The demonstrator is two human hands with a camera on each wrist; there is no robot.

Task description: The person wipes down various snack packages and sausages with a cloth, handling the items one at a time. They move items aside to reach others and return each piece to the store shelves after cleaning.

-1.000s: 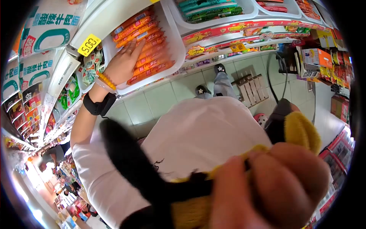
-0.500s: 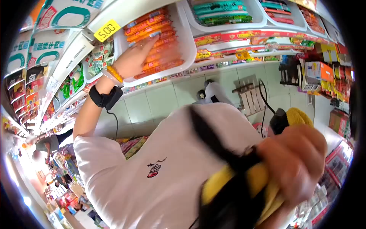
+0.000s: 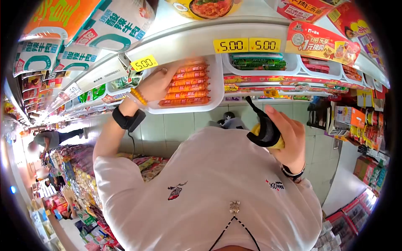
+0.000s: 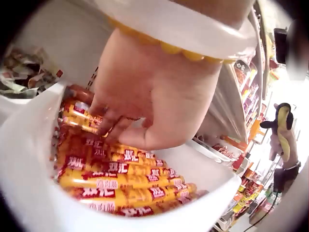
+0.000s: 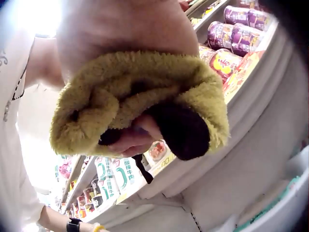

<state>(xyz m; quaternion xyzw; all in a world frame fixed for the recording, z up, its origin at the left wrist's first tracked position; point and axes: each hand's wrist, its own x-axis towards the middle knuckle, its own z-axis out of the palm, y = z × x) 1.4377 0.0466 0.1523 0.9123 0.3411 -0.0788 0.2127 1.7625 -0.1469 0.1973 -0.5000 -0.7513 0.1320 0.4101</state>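
Note:
In the head view my left hand [image 3: 155,88] reaches into a white tray [image 3: 216,95] of orange-wrapped sausages [image 3: 187,88]. The left wrist view shows the fingers angled down onto the sausages [image 4: 120,181], touching them, with some fingertips hidden. A yellow bead bracelet and a black strapped device sit on that wrist. Away from the shelf, in front of my chest, my right hand [image 3: 295,140] grips a fuzzy yellow cloth thing with black straps [image 3: 267,130]. Close up in the right wrist view, the yellow fuzzy cloth [image 5: 140,67] bunches around fingers that show through its opening.
Trays of green-wrapped sticks [image 3: 259,63] and red-wrapped ones stand to the right on the same shelf. Yellow price tags [image 3: 231,45] line the shelf edge above. Bags of noodles [image 3: 117,25] hang over the left end. Stacked goods [image 3: 351,115] stand at the right.
The view has shifted, showing more of the upper shelf. My right hand has moved from close to the camera to out beside the chest, still holding the yellow cloth. The left hand stays at the sausages.

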